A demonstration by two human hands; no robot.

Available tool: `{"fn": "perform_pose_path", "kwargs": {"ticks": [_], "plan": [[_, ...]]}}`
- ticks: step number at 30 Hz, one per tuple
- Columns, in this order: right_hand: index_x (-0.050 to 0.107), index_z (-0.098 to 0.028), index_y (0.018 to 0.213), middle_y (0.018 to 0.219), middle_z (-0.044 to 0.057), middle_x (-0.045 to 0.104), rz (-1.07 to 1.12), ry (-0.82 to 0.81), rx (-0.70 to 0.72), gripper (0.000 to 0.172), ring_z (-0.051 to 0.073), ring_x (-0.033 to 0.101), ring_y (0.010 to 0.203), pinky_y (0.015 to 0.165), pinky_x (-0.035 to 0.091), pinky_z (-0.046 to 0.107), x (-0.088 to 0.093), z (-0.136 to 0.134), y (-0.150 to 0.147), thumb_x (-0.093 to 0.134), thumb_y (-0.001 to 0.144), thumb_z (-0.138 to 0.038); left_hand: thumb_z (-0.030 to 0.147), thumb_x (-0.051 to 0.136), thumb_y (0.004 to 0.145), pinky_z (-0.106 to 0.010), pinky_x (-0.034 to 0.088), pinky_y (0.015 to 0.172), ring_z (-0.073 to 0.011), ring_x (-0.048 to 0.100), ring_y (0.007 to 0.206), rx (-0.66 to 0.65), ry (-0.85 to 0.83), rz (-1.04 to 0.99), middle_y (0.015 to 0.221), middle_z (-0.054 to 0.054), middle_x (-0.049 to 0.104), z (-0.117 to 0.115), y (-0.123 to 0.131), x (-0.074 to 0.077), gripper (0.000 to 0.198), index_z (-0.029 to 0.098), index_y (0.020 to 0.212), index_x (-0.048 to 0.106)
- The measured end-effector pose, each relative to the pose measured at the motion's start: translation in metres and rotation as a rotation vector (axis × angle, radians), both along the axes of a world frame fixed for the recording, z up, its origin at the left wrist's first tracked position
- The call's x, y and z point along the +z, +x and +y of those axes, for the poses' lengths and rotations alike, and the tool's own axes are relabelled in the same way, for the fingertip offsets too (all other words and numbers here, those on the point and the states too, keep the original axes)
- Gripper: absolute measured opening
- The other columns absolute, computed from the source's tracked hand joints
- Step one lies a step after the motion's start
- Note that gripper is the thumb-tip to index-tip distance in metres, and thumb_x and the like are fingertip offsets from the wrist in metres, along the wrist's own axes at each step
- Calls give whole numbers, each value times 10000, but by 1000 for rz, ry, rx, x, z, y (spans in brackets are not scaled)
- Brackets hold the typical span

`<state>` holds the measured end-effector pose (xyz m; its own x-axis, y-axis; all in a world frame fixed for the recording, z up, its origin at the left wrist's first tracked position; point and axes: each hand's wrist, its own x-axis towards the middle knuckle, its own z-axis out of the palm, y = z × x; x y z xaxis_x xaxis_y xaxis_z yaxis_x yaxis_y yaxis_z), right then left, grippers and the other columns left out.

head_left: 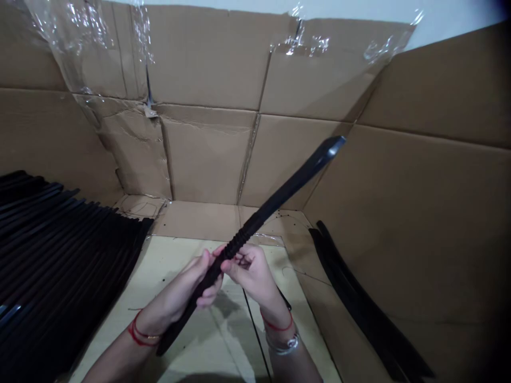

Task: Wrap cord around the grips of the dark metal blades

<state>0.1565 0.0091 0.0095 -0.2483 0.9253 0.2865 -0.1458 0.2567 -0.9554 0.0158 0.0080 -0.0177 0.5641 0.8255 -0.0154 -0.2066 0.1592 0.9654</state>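
Observation:
A long, slightly curved black stick (pixel 281 199) slants up to the right across the view, its far tip flattened and shiny. Dark ridges like wound cord (pixel 236 243) ring its middle. My left hand (pixel 195 284) is closed around the stick below these ridges. With thumb and fingers pinched, my right hand (pixel 249 271) grips the stick right at the ridged part. A thin black cord (pixel 255 332) runs from under my right hand towards the bottom edge. Whether my right fingers also hold this cord is hidden.
Many similar black strips (pixel 72 255) lie in a row at the left. On the right, a couple of black curved pieces (pixel 359 303) lean along the cardboard wall (pixel 435 223). Taped cardboard (pixel 207 154) stands behind the pale work surface (pixel 159 268). Loose thin strands lie near the back corners.

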Motion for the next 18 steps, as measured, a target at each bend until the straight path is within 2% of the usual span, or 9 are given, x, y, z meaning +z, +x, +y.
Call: {"fn": "perform_pose_path", "kwargs": {"ticks": [2, 4, 7, 9, 12, 14, 15, 17, 18], "plan": [[669, -154, 799, 597, -10, 564, 16, 10, -115, 357, 111, 503, 520, 470, 418, 224, -1, 3, 0, 749, 724, -493, 729, 379, 837, -194, 201, 427, -69, 274, 472, 76, 86, -15, 609, 62, 379, 5, 0, -4, 662, 140, 1112, 504], [669, -156, 807, 593, -14, 561, 20, -6, -84, 351, 125, 535, 548, 499, 444, 235, -2, 4, 0, 751, 722, -486, 745, 494, 768, -189, 176, 436, -62, 251, 504, 127, 160, -5, 645, 60, 372, 10, -2, -7, 670, 142, 1059, 511], [669, -145, 759, 573, -15, 554, -76, -37, 131, 339, 122, 533, 547, 471, 401, 217, 0, -2, 2, 785, 689, -456, 724, 465, 804, -189, 120, 415, -48, 167, 476, -128, 0, -13, 630, 71, 321, 10, -8, -6, 581, 155, 914, 501], [631, -147, 676, 533, -31, 505, -139, -2, 33, 312, 95, 475, 485, 422, 335, 202, 1, -8, 1, 769, 719, -424, 726, 403, 831, -191, 144, 407, -51, 180, 461, -233, -58, -40, 609, 68, 323, 4, -10, -1, 570, 163, 863, 488], [563, -172, 660, 508, -50, 462, -88, 31, -193, 327, 94, 479, 433, 407, 367, 209, 0, -12, -4, 703, 787, -439, 666, 415, 869, -209, 290, 481, -84, 352, 523, -32, 127, 37, 625, 32, 422, -3, -11, 7, 525, 152, 882, 522], [573, -176, 751, 535, -44, 506, -7, -17, -123, 336, 107, 516, 427, 418, 417, 223, -1, -9, -6, 658, 812, -495, 603, 461, 886, -218, 312, 517, -97, 407, 556, 177, 260, 147, 616, 19, 462, -5, -11, 10, 469, 144, 842, 545], [588, -172, 808, 551, -39, 531, 15, -46, -25, 354, 108, 523, 427, 417, 420, 224, -1, -7, -6, 653, 807, -520, 597, 467, 887, -218, 302, 502, -94, 405, 534, 203, 258, 175, 595, 21, 464, -5, -11, 10, 466, 145, 806, 544], [622, -157, 880, 558, -30, 560, -5, -68, 158, 396, 104, 514, 426, 405, 387, 213, -2, -5, -4, 685, 775, -533, 648, 429, 873, -218, 269, 440, -79, 367, 450, 85, 135, 143, 556, 31, 458, -3, -11, 9, 517, 153, 766, 530], [636, -151, 879, 551, -27, 562, -39, -55, 172, 389, 103, 508, 430, 404, 367, 209, -2, -4, -3, 700, 768, -518, 681, 385, 869, -218, 265, 419, -76, 355, 418, -9, 67, 109, 542, 30, 463, -2, -11, 7, 555, 154, 764, 527]]}}
